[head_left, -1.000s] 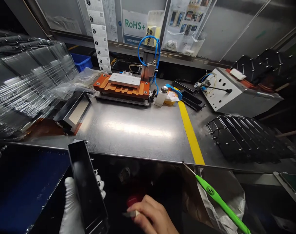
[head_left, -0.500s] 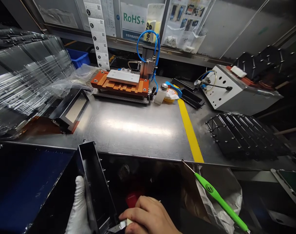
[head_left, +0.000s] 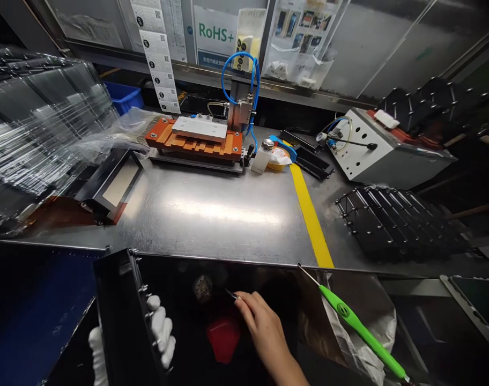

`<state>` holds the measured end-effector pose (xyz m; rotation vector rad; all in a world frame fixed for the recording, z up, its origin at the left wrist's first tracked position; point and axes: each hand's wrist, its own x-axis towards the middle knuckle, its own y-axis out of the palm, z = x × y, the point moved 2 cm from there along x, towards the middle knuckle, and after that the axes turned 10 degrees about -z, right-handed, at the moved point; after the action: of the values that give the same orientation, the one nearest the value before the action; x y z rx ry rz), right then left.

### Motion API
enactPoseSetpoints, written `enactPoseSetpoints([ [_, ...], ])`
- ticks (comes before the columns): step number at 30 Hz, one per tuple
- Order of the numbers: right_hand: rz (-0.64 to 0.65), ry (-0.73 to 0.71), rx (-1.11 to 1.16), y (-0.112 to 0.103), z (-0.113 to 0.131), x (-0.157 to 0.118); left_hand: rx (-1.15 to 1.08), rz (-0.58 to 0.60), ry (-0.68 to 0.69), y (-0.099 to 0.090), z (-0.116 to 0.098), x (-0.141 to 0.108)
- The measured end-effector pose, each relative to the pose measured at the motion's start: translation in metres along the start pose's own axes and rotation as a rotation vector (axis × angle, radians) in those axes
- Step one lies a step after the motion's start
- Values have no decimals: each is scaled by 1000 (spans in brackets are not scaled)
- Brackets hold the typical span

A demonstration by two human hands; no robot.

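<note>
My left hand point(head_left: 162, 331), in a white glove, is wrapped around a long black box-shaped housing point(head_left: 121, 316). The thumb lies on its left side and the fingertips curl round its right edge, where small screws stick out. The housing is tilted in front of the bench's front edge, its lower end cut off by the picture. My bare right hand point(head_left: 265, 324) pinches a small metal blade point(head_left: 230, 294), its tip pointing left, away from the housing. Most of the blade's grip is hidden by the fingers.
An orange clamping fixture point(head_left: 196, 140) stands on the steel bench point(head_left: 212, 230), beside a small bottle point(head_left: 262, 156). Another black housing point(head_left: 108, 187) lies left. Stacked black parts point(head_left: 397, 222) stand right. A green-handled tool point(head_left: 361, 329) leans at the front edge. Something red point(head_left: 223, 339) shows below.
My right hand with the blade has moved up and right, away from the housing. My left hand has shifted the housing left and turned it, so its gloved fingertips now show.
</note>
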<state>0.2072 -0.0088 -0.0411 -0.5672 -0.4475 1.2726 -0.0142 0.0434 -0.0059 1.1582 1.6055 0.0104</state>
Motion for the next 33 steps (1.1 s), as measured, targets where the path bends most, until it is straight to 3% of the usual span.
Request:
enactPoseSetpoints([
  [2,99,3,67,-3,-1,-1,-4,10,-29,0,0,2],
  [5,262,-209,191,-4,13,-10,-51,-168,-43,-5,8,7],
  [8,272,-353,209,-1,27,-19,-19,-301,-55,-10,17,11],
  [15,331,-321,113,0,38,-12,39,-350,-65,-7,27,4],
  [22,214,-378,52,0,40,7,67,-388,-94,2,44,-5],
  [28,221,-452,-10,-2,44,7,86,-385,-172,-5,38,-9],
  [33,114,-386,-73,-6,39,15,99,-375,-225,-9,42,-14],
])
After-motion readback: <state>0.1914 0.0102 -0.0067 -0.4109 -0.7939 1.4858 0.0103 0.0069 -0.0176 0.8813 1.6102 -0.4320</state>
